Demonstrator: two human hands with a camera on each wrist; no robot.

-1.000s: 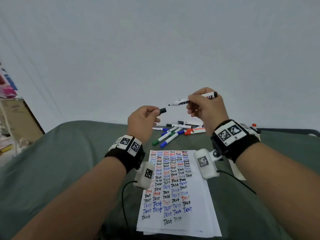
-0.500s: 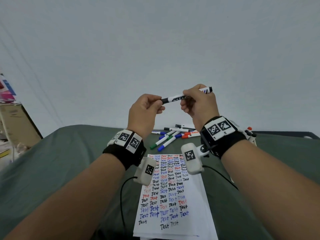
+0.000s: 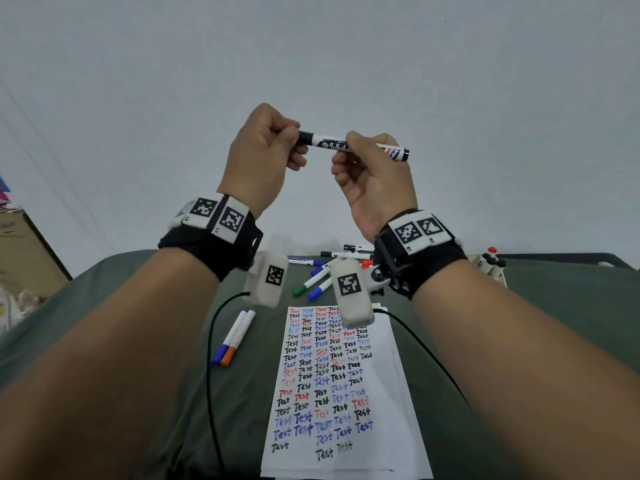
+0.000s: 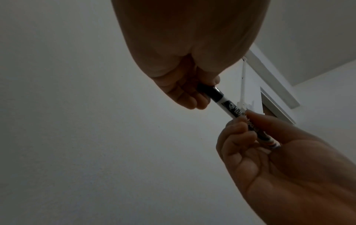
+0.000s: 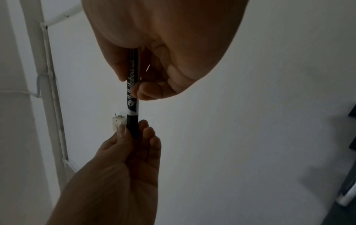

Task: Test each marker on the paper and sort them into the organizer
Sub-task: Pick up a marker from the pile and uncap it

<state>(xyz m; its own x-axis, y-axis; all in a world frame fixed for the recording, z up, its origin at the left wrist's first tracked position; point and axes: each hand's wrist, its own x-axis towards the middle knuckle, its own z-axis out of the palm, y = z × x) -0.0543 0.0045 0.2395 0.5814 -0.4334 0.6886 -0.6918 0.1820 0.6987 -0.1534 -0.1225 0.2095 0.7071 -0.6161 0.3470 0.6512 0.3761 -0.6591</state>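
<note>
Both hands are raised in front of the wall, holding one black whiteboard marker (image 3: 330, 144) level between them. My left hand (image 3: 277, 140) pinches its black cap (image 4: 210, 92), which sits on the barrel. My right hand (image 3: 363, 157) grips the white barrel (image 5: 132, 85) near its middle. Below lies the paper (image 3: 332, 393), covered with rows of "Test" in black, blue and red. Several loose markers (image 3: 322, 275) lie on the cloth beyond the paper. The organizer (image 3: 491, 265) stands at the far right with markers upright in it.
A blue-capped and an orange-capped marker (image 3: 233, 337) lie side by side left of the paper. The table carries a grey-green cloth (image 3: 104, 323). A cardboard box (image 3: 24, 251) stands at the left edge. Black cables (image 3: 211, 358) trail from the wrist cameras across the cloth.
The left hand brought the black cap to the marker's tip and pushed it on. Both hands then rose higher with the capped marker.
</note>
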